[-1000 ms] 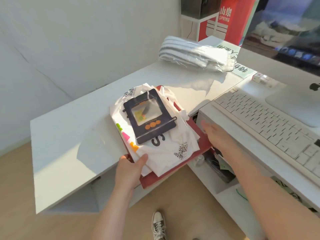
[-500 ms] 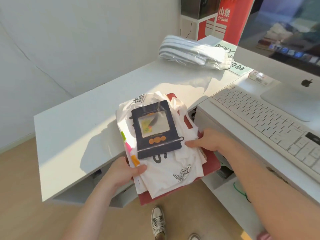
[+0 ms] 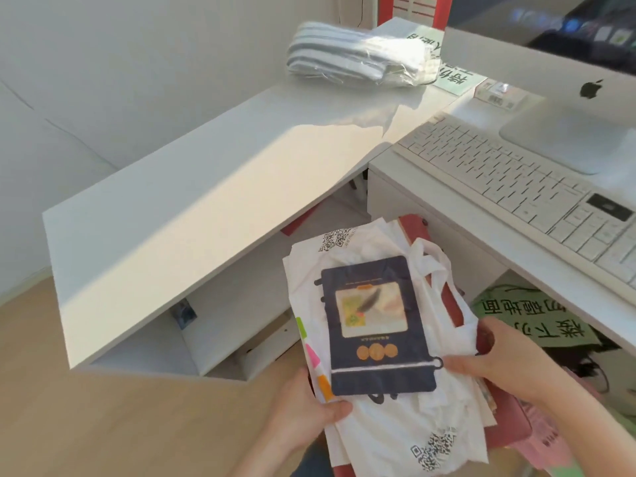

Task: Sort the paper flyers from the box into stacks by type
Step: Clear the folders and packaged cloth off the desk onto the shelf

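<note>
White desk (image 3: 213, 201) shows no stacks yet. Our left hand (image 3: 303, 414) and right hand (image 3: 495, 356) both grip the unsorted pile (image 3: 395, 407) on its red box (image 3: 509, 428); all sorting is left, we judge.

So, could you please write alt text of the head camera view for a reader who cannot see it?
Two bare hands hold a red box piled with white papers and a dark blue packet on top, the left hand at the near edge, the right hand at the side. Behind stands a white desk with a keyboard.
</note>
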{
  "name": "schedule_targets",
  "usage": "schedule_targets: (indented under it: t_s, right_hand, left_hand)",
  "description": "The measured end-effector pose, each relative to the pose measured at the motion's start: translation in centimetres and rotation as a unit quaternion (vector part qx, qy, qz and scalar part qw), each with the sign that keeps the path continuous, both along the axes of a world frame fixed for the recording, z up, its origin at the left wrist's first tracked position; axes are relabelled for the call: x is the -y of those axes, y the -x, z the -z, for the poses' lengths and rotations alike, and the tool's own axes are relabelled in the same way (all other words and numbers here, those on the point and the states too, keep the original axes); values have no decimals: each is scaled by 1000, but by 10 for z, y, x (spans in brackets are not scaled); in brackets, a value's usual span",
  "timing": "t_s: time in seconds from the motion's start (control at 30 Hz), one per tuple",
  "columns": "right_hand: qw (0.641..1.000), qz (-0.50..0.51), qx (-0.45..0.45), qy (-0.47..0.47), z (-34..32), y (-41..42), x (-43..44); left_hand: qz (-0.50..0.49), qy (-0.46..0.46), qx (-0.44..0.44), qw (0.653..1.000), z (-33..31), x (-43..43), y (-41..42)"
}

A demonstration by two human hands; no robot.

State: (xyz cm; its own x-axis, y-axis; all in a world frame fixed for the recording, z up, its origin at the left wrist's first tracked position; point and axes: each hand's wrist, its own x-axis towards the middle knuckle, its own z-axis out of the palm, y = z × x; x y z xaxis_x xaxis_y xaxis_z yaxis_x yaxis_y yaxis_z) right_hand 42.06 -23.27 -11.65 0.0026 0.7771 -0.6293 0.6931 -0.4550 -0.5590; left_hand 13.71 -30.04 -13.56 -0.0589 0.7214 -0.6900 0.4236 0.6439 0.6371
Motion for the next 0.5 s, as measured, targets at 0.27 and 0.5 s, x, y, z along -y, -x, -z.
schedule_targets:
  t_s: [0.27, 0.5]
  right_hand:
    - [999, 11, -27, 18, 69, 60, -33]
    - [997, -82, -11, -1, 179, 150, -122]
  left_hand:
    - [-69, 32, -9, 997, 57, -16, 42]
    - [-147, 60, -22, 987, 154, -76, 113]
